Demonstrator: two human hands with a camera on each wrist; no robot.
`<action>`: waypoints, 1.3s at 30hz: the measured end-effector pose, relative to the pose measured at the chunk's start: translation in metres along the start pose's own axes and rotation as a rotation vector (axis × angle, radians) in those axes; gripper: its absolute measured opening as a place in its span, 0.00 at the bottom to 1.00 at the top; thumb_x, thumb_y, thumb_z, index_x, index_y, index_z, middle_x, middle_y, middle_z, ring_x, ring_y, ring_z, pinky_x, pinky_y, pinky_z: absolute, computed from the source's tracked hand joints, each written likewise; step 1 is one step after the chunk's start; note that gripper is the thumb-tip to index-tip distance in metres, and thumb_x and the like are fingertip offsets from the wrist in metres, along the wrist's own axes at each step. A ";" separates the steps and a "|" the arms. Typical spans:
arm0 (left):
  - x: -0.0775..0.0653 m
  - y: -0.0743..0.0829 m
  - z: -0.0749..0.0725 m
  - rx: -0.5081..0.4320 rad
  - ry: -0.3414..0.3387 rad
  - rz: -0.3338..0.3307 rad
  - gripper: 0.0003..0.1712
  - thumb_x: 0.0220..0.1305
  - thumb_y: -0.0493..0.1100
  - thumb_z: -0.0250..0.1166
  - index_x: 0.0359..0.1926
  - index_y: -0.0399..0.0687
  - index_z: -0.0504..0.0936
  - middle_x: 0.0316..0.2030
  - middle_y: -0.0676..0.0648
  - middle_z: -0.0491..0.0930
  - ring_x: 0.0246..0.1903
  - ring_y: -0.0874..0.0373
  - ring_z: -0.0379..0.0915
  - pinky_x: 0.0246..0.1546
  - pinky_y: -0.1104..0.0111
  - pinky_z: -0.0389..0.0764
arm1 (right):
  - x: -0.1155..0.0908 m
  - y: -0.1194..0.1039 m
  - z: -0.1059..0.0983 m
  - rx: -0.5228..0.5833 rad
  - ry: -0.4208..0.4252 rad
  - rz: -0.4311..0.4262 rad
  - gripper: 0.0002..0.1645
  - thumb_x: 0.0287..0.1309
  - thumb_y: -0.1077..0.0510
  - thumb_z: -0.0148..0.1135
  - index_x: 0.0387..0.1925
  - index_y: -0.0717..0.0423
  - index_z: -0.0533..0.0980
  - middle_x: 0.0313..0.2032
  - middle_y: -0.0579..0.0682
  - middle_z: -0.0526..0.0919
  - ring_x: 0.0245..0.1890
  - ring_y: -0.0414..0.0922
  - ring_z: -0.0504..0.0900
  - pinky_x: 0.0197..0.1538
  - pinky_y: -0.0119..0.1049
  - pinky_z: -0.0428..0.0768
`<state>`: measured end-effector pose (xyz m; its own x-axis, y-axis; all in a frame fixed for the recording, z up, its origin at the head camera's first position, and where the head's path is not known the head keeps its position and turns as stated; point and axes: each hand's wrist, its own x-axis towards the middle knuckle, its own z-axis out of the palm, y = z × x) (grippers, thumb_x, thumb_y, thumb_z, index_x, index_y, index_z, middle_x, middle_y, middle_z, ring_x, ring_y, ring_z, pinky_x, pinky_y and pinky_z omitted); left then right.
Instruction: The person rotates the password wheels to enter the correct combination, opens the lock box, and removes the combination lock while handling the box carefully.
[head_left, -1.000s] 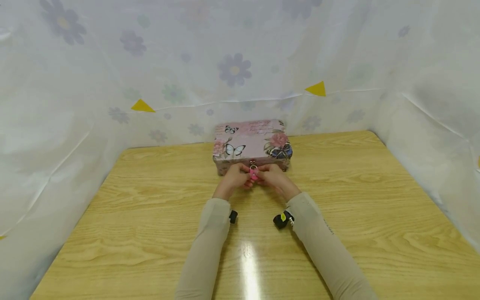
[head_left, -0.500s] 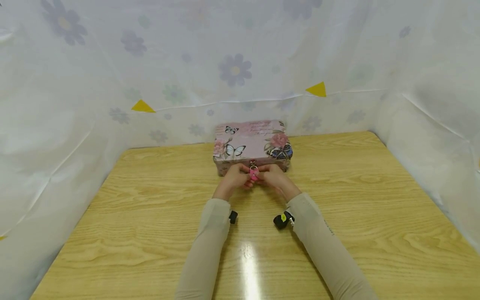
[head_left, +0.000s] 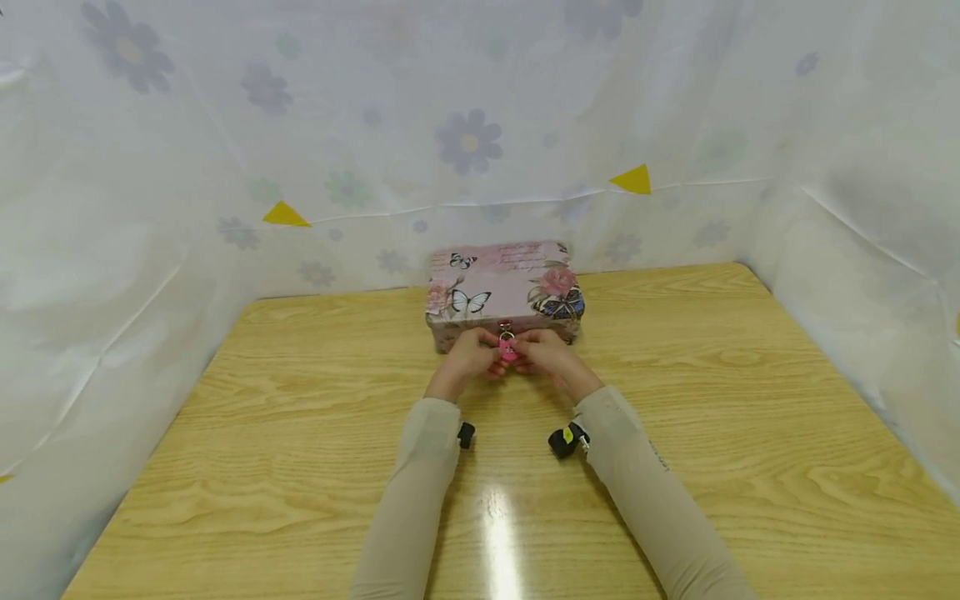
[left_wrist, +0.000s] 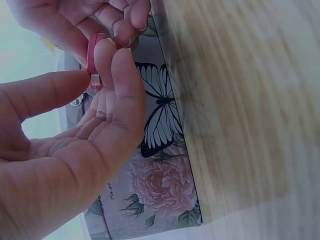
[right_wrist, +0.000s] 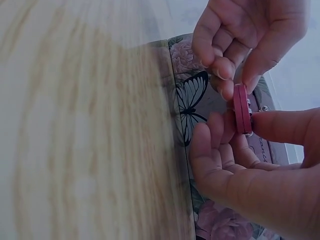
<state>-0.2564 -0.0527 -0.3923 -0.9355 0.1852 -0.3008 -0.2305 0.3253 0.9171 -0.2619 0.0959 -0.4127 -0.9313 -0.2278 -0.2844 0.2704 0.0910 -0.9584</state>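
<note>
Together, left hand and right hand pinch slim pink padlock; box round-cornered, floral.

The padlock is finished in pink, the box printed in pale pink with roses, butterflies and script, the bench grained yellow-brown, the white backdrop patterned with mauve flowers, the sleeves coloured beige.

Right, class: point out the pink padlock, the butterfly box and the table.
Pink padlock (right_wrist: 242, 109): right wrist view, side of its body.
Butterfly box (head_left: 506, 285): head view, middle of its lid.
Table (head_left: 735, 400): head view, bare wood on the right.
</note>
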 end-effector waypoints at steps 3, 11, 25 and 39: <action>0.000 0.000 0.000 -0.002 -0.002 0.004 0.11 0.68 0.28 0.53 0.50 0.27 0.70 0.30 0.38 0.79 0.24 0.56 0.75 0.40 0.57 0.83 | 0.002 0.002 0.000 -0.008 -0.002 -0.001 0.20 0.70 0.64 0.48 0.55 0.77 0.67 0.33 0.50 0.78 0.31 0.39 0.78 0.47 0.37 0.80; 0.000 -0.001 0.001 -0.006 0.001 0.009 0.10 0.68 0.28 0.53 0.49 0.28 0.70 0.30 0.38 0.79 0.24 0.56 0.75 0.40 0.57 0.83 | 0.003 0.002 -0.003 -0.014 -0.019 -0.004 0.20 0.69 0.64 0.49 0.55 0.77 0.67 0.33 0.50 0.78 0.31 0.40 0.79 0.48 0.39 0.80; 0.000 0.001 0.000 -0.031 -0.002 0.006 0.09 0.68 0.27 0.52 0.48 0.28 0.69 0.27 0.41 0.77 0.22 0.57 0.74 0.37 0.60 0.83 | 0.004 0.000 -0.009 -0.032 -0.050 -0.013 0.20 0.69 0.65 0.49 0.55 0.80 0.67 0.31 0.50 0.79 0.32 0.40 0.79 0.47 0.38 0.81; 0.000 0.001 0.000 -0.018 -0.005 0.001 0.09 0.68 0.29 0.52 0.48 0.28 0.70 0.27 0.41 0.78 0.23 0.57 0.75 0.39 0.58 0.83 | 0.001 -0.001 -0.007 -0.019 -0.029 -0.046 0.21 0.67 0.67 0.50 0.55 0.82 0.66 0.34 0.52 0.77 0.32 0.39 0.79 0.49 0.40 0.80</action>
<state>-0.2566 -0.0528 -0.3908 -0.9344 0.1899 -0.3015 -0.2347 0.3089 0.9217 -0.2645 0.1026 -0.4115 -0.9349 -0.2603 -0.2412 0.2229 0.0981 -0.9699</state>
